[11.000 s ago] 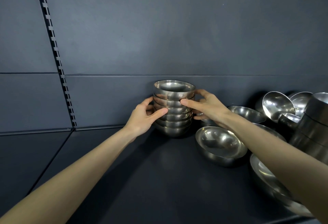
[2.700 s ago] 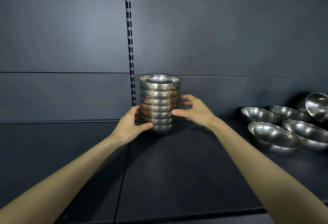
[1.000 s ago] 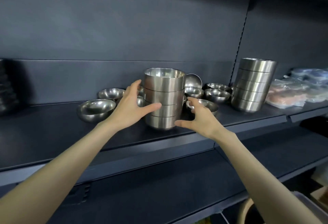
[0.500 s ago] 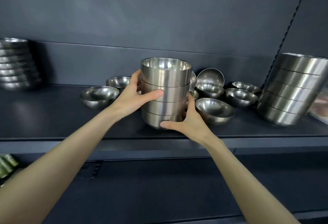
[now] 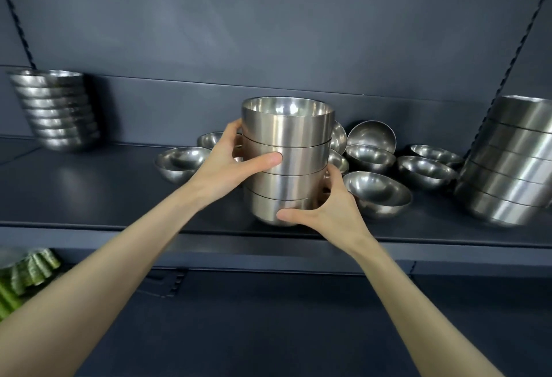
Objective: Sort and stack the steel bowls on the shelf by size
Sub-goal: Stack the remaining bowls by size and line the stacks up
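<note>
Head view: the left hand (image 5: 227, 164) grips the side of a bowl stack (image 5: 286, 149) at the front of the shelf (image 5: 89, 197). The right hand (image 5: 331, 209) curls round its bottom. Two piles, the left pile (image 5: 56, 110) and the right pile (image 5: 513, 161), look done. Loose bowls (image 5: 376, 194) wait behind, so I think about half is left.

Light is dim and cool, falling from above and in front: the dark back panel (image 5: 209, 33) is palest near its upper middle and darkens toward the corners. Hard white glints sit inside the top rim of the middle stack of bowls (image 5: 286, 149), and bright streaks run down the right-end stack (image 5: 513, 167). The left-end stack (image 5: 56, 110) is smeared and shadows the panel beside it. Wide-angle distortion tilts both end stacks outward, and the shelf (image 5: 89, 197) carries faint reflections.
</note>
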`<state>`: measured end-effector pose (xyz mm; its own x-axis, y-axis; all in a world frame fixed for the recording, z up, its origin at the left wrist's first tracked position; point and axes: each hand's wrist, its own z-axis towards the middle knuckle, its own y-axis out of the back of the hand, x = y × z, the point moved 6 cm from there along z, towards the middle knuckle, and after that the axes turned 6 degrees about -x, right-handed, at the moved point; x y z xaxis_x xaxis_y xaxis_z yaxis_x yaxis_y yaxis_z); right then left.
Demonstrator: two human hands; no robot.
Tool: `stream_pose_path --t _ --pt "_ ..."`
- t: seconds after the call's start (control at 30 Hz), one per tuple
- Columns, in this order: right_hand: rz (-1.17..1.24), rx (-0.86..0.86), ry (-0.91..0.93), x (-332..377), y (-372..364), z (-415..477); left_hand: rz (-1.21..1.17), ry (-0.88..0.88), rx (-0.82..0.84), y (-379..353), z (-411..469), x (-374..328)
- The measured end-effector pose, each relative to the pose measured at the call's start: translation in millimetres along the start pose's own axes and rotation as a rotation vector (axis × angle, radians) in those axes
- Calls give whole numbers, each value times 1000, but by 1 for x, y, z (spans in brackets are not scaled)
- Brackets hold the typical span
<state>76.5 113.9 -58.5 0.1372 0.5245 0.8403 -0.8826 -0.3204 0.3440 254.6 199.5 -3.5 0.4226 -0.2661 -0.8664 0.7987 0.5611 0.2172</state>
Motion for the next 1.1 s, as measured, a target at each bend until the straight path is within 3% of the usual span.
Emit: stream_pose_path --t 0.23,0.43,0.8,1.1 --pt "19 34 17 44 -32 -12 32 -51 -74 50 -24 -31" --pt "42 84 68 95 -101 -16 67 -64 -173 138 -45 -33" --pt "68 176 -3 148 -310 -18 131 -7 -193 335 -57 35" --pt "84 181 -66 142 -385 26 89 37 -117 387 -7 91"
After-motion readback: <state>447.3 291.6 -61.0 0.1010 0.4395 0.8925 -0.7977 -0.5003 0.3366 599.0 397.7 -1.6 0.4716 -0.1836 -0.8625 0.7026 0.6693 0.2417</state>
